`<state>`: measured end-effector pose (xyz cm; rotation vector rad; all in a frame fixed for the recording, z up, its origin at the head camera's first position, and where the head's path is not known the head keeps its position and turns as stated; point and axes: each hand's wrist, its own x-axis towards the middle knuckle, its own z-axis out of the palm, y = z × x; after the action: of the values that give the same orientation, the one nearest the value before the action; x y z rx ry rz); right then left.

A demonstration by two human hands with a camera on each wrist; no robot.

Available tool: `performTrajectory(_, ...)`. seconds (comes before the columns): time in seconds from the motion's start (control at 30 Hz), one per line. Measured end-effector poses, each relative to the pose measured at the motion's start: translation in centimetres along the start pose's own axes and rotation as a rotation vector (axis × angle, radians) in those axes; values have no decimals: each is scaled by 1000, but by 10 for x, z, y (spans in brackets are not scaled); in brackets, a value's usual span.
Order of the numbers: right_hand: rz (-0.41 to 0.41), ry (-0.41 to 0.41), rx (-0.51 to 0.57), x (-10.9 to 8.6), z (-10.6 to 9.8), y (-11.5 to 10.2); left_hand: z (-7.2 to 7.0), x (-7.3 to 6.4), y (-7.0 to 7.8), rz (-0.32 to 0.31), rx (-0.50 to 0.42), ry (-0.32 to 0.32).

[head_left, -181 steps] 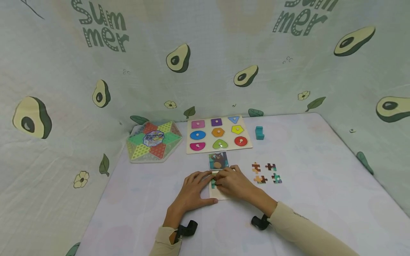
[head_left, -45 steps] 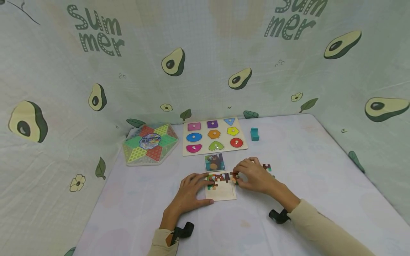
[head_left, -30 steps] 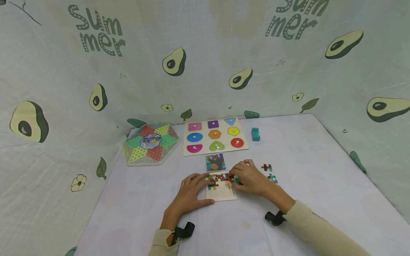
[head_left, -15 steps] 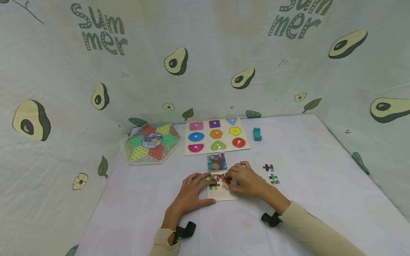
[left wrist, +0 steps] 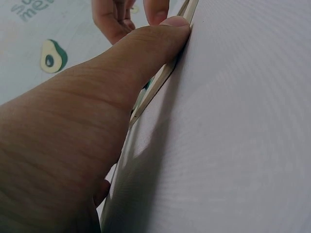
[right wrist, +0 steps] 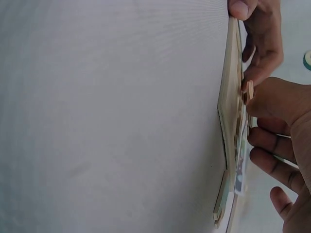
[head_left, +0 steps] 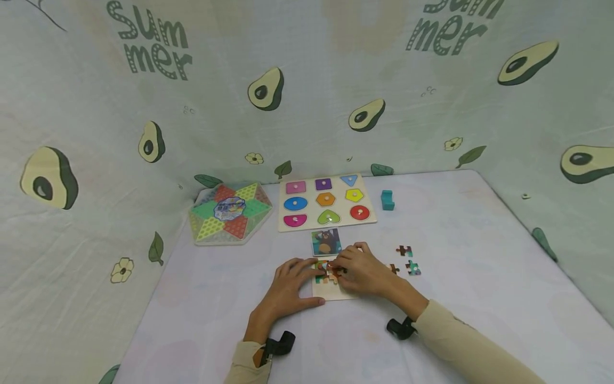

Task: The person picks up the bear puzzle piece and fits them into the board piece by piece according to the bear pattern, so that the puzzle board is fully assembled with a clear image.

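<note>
One puzzle board [head_left: 331, 292]: left hand [head_left: 289, 288] spread, right hand [head_left: 362, 272] in pinch.

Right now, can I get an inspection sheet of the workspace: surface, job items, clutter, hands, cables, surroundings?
Surface: table in a pale covering with faint blotches.
Job items: puzzle tray partly filled, near part bare; three loose pieces visible to its right, one partly hidden by a hand; bear picture card just beyond the tray.
Clutter: shape board, star-patterned game board and teal block, all toward the back.
Left hand: touches the tray's left side, thumb and fingers spread.
Right hand: pinches a puzzle piece at the tray.
Cables: nothing seen.
Surroundings: avocado-print cloth behind and at both sides.
</note>
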<state>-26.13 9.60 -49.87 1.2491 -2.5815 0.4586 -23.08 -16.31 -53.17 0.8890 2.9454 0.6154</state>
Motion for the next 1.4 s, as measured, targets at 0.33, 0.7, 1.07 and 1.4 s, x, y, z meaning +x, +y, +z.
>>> performTrajectory(0.33,-15,-5,-32,-1,4,1,-2,2,3,-11,0,-24)
performTrajectory(0.7,-4,-29,5,-2,5,-3,-3,1,2,11,-5,-3)
performTrajectory(1.07,10,-55,-48,-2,-3,-11,-4,1,3,15,3,0)
performTrajectory(1.4,21,-91,28,-7,-6,-10,1,1,7,18,35,7)
